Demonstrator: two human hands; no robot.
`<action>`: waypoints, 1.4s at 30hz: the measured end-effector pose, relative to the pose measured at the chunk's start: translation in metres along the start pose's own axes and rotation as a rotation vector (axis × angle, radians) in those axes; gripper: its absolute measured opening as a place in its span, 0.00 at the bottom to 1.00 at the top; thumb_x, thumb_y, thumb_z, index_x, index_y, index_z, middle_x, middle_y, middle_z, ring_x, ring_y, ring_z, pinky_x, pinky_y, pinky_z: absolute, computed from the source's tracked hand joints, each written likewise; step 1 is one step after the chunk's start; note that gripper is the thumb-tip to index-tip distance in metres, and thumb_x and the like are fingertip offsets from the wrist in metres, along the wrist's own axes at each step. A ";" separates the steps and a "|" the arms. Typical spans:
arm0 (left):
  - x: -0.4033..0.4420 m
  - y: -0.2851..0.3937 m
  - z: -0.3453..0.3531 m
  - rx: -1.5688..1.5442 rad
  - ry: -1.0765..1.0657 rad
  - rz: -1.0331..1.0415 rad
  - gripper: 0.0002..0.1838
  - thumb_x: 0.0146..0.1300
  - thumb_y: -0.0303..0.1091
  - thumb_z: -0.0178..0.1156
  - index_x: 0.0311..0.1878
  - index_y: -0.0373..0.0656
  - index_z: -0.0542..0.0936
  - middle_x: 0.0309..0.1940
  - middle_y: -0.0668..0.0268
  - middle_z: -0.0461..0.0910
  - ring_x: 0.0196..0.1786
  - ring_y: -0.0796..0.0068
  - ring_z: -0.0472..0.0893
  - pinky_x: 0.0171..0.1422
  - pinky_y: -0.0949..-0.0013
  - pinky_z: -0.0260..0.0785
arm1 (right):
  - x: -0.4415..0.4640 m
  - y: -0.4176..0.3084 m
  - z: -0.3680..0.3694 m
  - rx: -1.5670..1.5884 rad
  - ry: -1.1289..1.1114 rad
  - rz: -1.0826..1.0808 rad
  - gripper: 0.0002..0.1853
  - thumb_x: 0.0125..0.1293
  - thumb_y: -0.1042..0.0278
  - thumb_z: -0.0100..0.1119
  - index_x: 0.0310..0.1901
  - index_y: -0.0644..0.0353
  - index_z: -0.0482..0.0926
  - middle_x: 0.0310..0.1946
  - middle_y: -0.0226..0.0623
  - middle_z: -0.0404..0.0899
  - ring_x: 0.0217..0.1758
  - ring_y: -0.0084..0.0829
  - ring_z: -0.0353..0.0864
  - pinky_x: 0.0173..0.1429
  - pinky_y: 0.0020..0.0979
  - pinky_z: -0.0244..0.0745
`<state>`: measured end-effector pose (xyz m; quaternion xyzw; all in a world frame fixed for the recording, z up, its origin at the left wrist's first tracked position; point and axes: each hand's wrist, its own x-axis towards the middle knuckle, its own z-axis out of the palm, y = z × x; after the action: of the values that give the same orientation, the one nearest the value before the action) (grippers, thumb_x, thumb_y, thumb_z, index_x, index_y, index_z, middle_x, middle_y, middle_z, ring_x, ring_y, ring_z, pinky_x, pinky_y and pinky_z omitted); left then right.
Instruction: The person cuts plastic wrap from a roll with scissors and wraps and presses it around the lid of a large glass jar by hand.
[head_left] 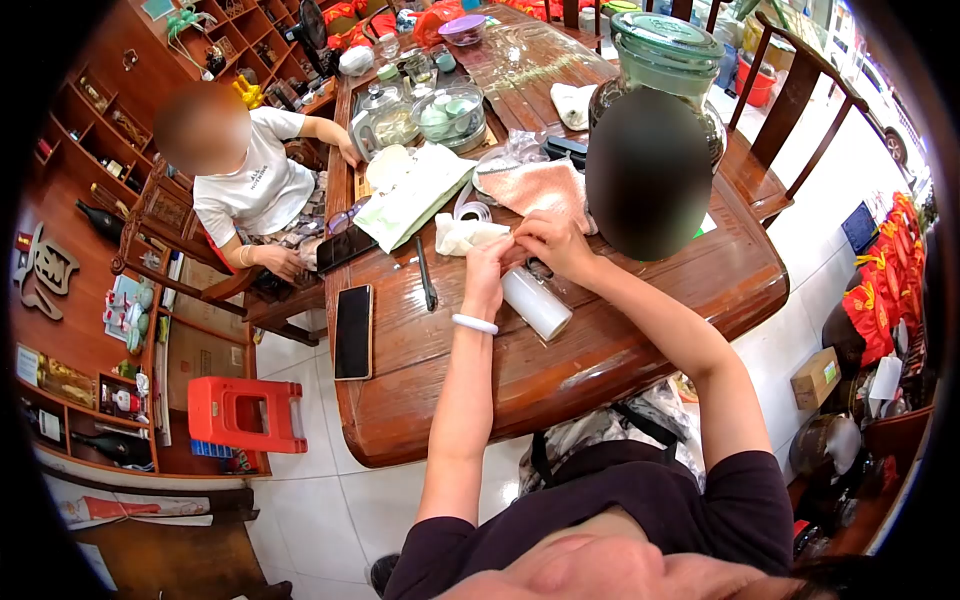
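While a pale roll (538, 305) lay on the desk (415, 400), the left hand (486, 275) and right hand (557, 246) met near its far end, fingertips together; whether either grip clenched anything was indiscernible. Beyond lay a pink cloth (540, 188).

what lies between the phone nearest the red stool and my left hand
A slim black item lies on the table between the phone and your left hand, in the head view.

Blurred seated person's head (203, 133), jar (668, 62) partly masked
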<state>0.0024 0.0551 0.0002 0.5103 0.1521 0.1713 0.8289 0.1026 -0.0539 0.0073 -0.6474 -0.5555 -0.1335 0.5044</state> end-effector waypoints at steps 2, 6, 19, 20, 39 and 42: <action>-0.001 0.000 -0.001 0.021 0.005 0.003 0.12 0.62 0.28 0.49 0.42 0.30 0.77 0.34 0.57 0.81 0.35 0.70 0.82 0.42 0.71 0.75 | -0.001 -0.003 -0.001 -0.004 -0.020 0.088 0.04 0.48 0.76 0.60 0.27 0.63 0.77 0.25 0.38 0.76 0.30 0.39 0.77 0.34 0.34 0.72; -0.001 -0.001 -0.001 0.020 0.005 0.019 0.11 0.61 0.29 0.50 0.40 0.30 0.77 0.33 0.58 0.81 0.34 0.70 0.82 0.42 0.71 0.75 | 0.002 -0.014 -0.005 0.034 -0.055 0.291 0.06 0.49 0.75 0.61 0.31 0.62 0.77 0.26 0.39 0.75 0.29 0.38 0.77 0.34 0.34 0.72; -0.007 0.009 0.008 0.024 -0.060 0.009 0.13 0.63 0.31 0.49 0.42 0.31 0.77 0.35 0.57 0.81 0.37 0.70 0.82 0.42 0.71 0.73 | -0.001 -0.002 -0.004 -0.019 0.026 0.021 0.04 0.50 0.76 0.60 0.30 0.62 0.80 0.28 0.35 0.76 0.30 0.34 0.78 0.33 0.31 0.73; -0.007 0.009 0.008 0.024 -0.060 0.010 0.13 0.63 0.31 0.49 0.42 0.31 0.77 0.35 0.57 0.81 0.37 0.70 0.82 0.42 0.71 0.73 | -0.001 -0.002 -0.005 -0.009 0.036 0.046 0.04 0.50 0.76 0.60 0.29 0.63 0.80 0.28 0.35 0.77 0.29 0.34 0.78 0.33 0.30 0.73; -0.005 0.006 0.008 0.102 -0.082 0.019 0.12 0.59 0.27 0.52 0.42 0.29 0.77 0.36 0.53 0.81 0.39 0.65 0.81 0.49 0.68 0.72 | -0.017 -0.002 -0.015 0.308 0.085 0.376 0.04 0.53 0.75 0.58 0.29 0.66 0.80 0.26 0.34 0.77 0.29 0.23 0.74 0.33 0.24 0.67; -0.006 0.005 0.009 0.126 -0.078 0.045 0.10 0.57 0.26 0.56 0.41 0.31 0.78 0.34 0.55 0.81 0.37 0.67 0.82 0.47 0.70 0.72 | -0.016 -0.001 -0.013 0.345 0.112 0.360 0.04 0.53 0.74 0.59 0.29 0.66 0.80 0.27 0.35 0.78 0.30 0.23 0.75 0.34 0.23 0.69</action>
<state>0.0001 0.0474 0.0085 0.5710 0.1185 0.1600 0.7964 0.1016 -0.0736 0.0021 -0.6318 -0.4171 0.0195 0.6531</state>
